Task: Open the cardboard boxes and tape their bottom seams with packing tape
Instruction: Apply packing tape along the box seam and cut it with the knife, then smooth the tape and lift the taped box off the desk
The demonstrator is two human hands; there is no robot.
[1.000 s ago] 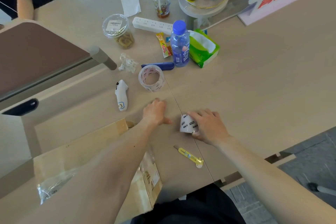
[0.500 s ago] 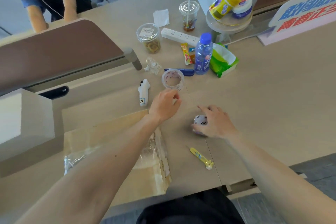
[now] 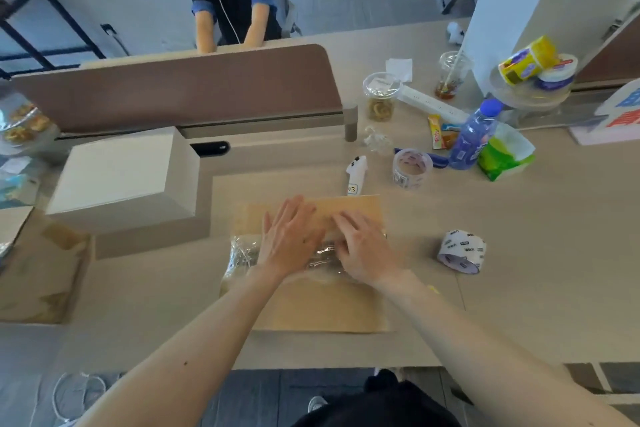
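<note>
Across the worktop [image 3: 519,288], you have let go of the tape roll [image 3: 462,251]; it lies to the right. Both your left hand [image 3: 291,239] and right hand [image 3: 363,250] now rest flat, fingers open, on the plastic-wrapped flat cardboard boxes [image 3: 311,308], so unwrapping likely comes first.

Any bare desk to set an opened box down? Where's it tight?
Widest bare patch: tan desk right of the white printed tape roll, below the green wipes pack. A smaller one lies left of the plastic-wrapped flat cardboard stack, before the pale raised block. Crowded: around the clear tape roll and blue plastic bottle.
</note>
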